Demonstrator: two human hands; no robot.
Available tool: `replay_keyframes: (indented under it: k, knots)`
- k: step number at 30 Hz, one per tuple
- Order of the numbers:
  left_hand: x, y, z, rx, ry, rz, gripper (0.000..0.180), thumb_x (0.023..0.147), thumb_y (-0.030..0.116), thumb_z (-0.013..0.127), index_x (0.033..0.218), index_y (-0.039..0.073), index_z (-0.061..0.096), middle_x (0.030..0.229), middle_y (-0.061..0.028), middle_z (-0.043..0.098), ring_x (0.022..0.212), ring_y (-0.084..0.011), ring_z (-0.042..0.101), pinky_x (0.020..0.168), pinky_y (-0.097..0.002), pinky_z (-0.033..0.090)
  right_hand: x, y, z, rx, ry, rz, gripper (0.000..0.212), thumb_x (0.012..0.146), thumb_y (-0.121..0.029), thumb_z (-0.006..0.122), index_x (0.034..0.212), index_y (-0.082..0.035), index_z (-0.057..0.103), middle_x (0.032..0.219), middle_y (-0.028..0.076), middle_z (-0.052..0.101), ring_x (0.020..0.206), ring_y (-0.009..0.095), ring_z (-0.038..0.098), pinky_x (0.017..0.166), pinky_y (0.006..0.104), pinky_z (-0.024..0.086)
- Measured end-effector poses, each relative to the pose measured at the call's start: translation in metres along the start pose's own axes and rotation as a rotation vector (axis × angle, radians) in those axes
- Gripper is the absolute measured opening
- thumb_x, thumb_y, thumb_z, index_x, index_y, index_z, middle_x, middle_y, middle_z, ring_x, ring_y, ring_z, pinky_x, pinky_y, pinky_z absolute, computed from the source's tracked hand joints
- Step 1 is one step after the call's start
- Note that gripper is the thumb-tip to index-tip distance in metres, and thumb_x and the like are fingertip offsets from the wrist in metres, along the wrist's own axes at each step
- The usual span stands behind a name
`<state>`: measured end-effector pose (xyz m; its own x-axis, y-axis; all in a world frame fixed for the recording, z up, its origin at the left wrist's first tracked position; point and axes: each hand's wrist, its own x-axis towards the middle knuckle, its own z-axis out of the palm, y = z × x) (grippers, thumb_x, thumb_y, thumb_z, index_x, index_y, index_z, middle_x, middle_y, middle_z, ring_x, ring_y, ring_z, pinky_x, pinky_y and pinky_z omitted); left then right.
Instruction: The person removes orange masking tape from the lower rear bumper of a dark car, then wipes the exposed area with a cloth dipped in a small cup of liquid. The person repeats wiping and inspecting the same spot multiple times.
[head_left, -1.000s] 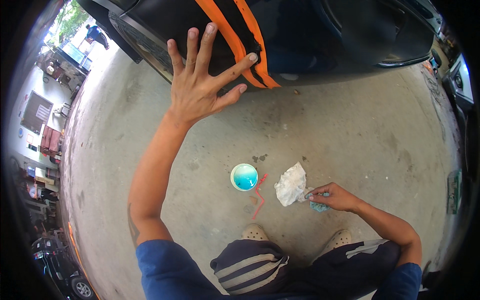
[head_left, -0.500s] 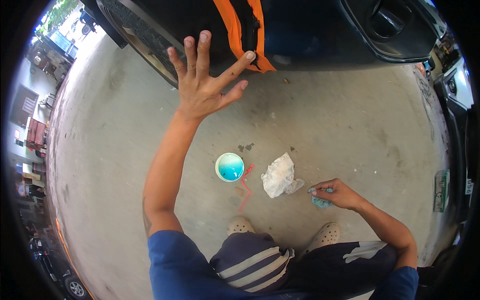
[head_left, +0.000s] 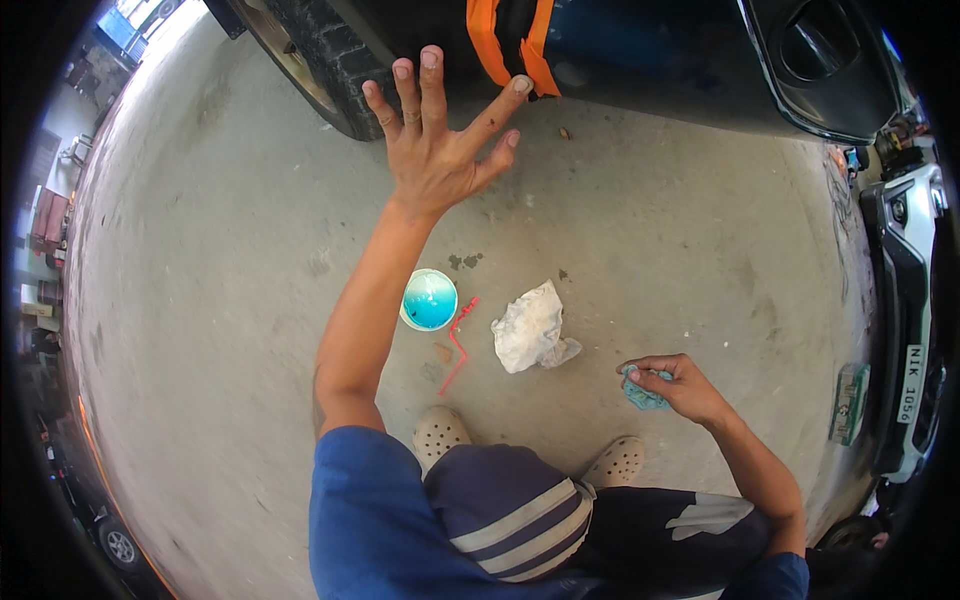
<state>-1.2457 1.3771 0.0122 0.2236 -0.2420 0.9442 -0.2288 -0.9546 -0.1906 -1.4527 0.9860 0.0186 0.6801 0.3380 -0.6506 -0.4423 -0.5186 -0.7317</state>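
My left hand [head_left: 440, 155] is raised with its fingers spread. Its index fingertip lies at the lower end of an orange tape strip [head_left: 540, 70] on the dark car body panel [head_left: 640, 60]; a second orange strip [head_left: 485, 40] runs beside it, with a black band between them. Lower right, my right hand [head_left: 680, 388] pinches a crumpled blue-green cloth [head_left: 645, 392] above the floor. On the ground between my arms are a round white tub [head_left: 430, 300] with blue liquid, a thin red strip [head_left: 458, 345] and a crumpled whitish rag [head_left: 530, 328].
A car wheel [head_left: 340, 75] stands at the upper left, beside the panel. Another vehicle's front [head_left: 905, 220] is at the far right, with a green-and-white box-like object [head_left: 850, 404] near it. My feet in beige clogs [head_left: 440, 435] rest on the concrete floor [head_left: 230, 300].
The view has shifted, so the car panel sits higher and the floor items sit further left. My left fingertip stays at the tape's lower end. The cloth remains in my right hand.
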Motion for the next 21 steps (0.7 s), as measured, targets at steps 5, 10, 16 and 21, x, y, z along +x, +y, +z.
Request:
replay_keyframes:
  k: [5,10,16,21]
  knots:
    - [-0.007,0.008,0.006,0.034,0.023,-0.025,0.054,0.094,0.058,0.058,0.147,0.049,0.058,0.173,-0.0256,0.018,0.162,-0.0430,0.009,0.128,-0.0627,-0.005,-0.003,0.004,-0.002,0.041,0.013,-0.030,0.037,0.105,-0.034,0.068,0.125,-0.004,0.077,0.096,0.001,0.074,0.086,0.007,0.063,0.082,0.0262,0.052]
    - [-0.012,0.017,0.008,0.019,0.032,-0.046,0.055,0.093,0.055,0.062,0.147,0.043,0.061,0.172,-0.0292,0.015,0.162,-0.0445,0.006,0.129,-0.0595,-0.003,-0.005,0.008,-0.004,0.018,0.021,-0.025,0.036,0.105,-0.034,0.068,0.125,-0.005,0.077,0.096,0.001,0.074,0.086,0.007,0.063,0.081,0.0265,0.052]
    - [-0.019,0.029,0.011,0.011,0.004,-0.087,0.055,0.096,0.053,0.061,0.149,0.037,0.061,0.171,-0.0325,0.012,0.162,-0.0459,0.004,0.129,-0.0588,-0.002,-0.009,0.013,-0.003,0.029,0.031,0.000,0.037,0.105,-0.035,0.068,0.125,-0.005,0.077,0.096,0.001,0.075,0.086,0.007,0.063,0.080,0.0266,0.052]
    - [-0.025,0.037,0.013,-0.020,-0.011,-0.129,0.056,0.096,0.053,0.062,0.150,0.037,0.060,0.172,-0.0317,0.009,0.162,-0.0456,0.003,0.128,-0.0592,-0.002,-0.009,0.015,-0.002,0.052,0.024,-0.019,0.037,0.105,-0.035,0.068,0.125,-0.005,0.077,0.097,0.001,0.075,0.087,0.008,0.063,0.082,0.0268,0.052]
